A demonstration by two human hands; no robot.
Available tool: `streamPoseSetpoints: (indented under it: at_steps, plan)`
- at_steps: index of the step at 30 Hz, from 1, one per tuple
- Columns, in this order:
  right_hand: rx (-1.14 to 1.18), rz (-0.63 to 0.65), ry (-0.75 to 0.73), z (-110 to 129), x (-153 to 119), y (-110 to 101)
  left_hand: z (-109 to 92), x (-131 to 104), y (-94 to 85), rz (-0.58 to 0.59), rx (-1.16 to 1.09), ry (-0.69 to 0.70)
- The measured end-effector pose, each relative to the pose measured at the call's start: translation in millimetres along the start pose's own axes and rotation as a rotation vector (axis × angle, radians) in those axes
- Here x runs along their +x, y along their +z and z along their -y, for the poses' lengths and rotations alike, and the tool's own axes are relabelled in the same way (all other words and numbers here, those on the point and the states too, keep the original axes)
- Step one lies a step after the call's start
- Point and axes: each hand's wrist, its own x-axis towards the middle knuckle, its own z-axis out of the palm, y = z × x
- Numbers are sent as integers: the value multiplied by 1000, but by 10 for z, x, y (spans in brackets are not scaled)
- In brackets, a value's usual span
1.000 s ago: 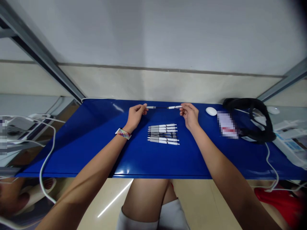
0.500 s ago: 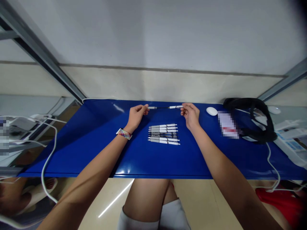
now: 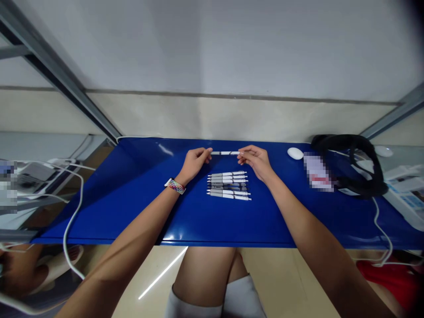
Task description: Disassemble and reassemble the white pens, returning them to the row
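A white and grey pen (image 3: 225, 153) is held level above the far part of the blue table (image 3: 139, 194). My left hand (image 3: 196, 162) pinches its grey end, and my right hand (image 3: 254, 160) grips its white end. The two parts of this pen now meet, with no dark refill showing between them. Nearer to me, several pens (image 3: 228, 180) lie side by side in a row, tips to the left; most are white and grey, and the middle of the row looks darker.
To the right are a white oval object (image 3: 295, 153), a blurred-out packet (image 3: 318, 171) and a black strap (image 3: 374, 163). A white cable (image 3: 79, 198) hangs at the left. Metal posts stand on both sides, a wall behind.
My right hand has moved left, bringing the white barrel against the grey part and covering the dark refill that showed between them. The view has shifted slightly.
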Motion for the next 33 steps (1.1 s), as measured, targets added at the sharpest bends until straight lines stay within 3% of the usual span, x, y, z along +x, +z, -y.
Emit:
streamPoseSetpoints:
  at_steps: [7, 18, 22, 27, 33]
  plan:
    - [71, -38, 33, 8, -2, 20, 1, -7, 21, 55, -164, 32]
    - [59, -24, 37, -18, 0, 18, -6, -6, 14, 74, -112, 92]
    - [47, -19, 42, -24, 1, 21, -2, -8, 16, 136, -109, 18]
    - [37, -28, 45, -25, -1, 23, 28, 4, 21, 97, -80, 85]
    - [55, -29, 39, -18, 1, 19, 48, -1, 33, 71, -72, 17]
